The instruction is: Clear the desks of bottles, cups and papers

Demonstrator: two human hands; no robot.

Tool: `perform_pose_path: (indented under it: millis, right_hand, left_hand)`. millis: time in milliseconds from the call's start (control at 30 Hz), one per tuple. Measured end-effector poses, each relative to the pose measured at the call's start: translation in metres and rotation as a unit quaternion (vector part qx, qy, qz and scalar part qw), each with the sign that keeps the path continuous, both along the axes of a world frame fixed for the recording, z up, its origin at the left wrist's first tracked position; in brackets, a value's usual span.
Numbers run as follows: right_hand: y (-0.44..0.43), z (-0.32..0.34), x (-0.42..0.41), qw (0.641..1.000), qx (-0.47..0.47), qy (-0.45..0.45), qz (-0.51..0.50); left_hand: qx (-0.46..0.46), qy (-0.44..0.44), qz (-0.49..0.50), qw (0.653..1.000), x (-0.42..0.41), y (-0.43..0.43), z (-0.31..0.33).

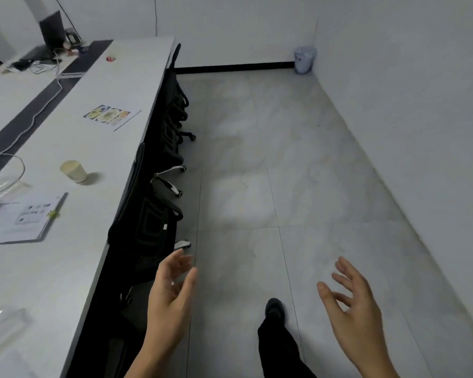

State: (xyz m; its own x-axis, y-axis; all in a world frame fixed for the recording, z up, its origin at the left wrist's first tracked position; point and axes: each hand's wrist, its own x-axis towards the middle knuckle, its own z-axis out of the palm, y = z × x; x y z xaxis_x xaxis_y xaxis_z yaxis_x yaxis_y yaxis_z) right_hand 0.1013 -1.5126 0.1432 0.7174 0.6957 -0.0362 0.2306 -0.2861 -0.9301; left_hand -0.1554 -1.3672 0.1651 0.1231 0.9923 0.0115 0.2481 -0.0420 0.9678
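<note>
Both hands hang loose and empty over the floor at the bottom of the frame, left hand and right hand, fingers spread. On the long desk at left stand a paper cup and printed papers.

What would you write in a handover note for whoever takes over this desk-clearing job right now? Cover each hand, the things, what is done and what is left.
Left hand: open, empty, beside the desk edge.
Right hand: open, empty, over the floor.
On the desk: paper cup upright; picture sheet farther along; printed papers nearer; a clear plastic item, too blurred to name.
Done: nothing shown as cleared.
Left: cup and both sets of papers. A bin stands in the far corner.
</note>
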Motion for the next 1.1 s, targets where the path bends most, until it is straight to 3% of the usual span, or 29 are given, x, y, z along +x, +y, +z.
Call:
perform_pose_path:
  millis: [333,500,667,933,1100]
  right_hand:
    - [0.352,0.054,0.11,0.975,-0.014,-0.027,0.219]
    - [0.507,0.039,0.113,0.957,-0.02,-0.026,0.287]
    - [0.656,0.002,0.094,0.952,-0.057,-0.008,0.299]
    - [0.894,0.039,0.041,0.914,-0.035,-0.028,0.404]
    - [1.009,0.023,-0.031,0.856,-0.054,-0.004,0.515]
  left_hand:
    - [0.011,0.0,0.169,0.985,0.067,0.23,0.049]
    - [-0.019,-0.01,0.252,0.967,0.074,0.337,0.017]
    - [-0.058,-0.012,0.275,0.96,0.067,0.478,-0.024]
    - [-0.036,0.006,0.373,0.927,0.01,0.675,0.02]
    - [-0.054,0.03,0.483,0.874,-0.029,0.721,0.017]
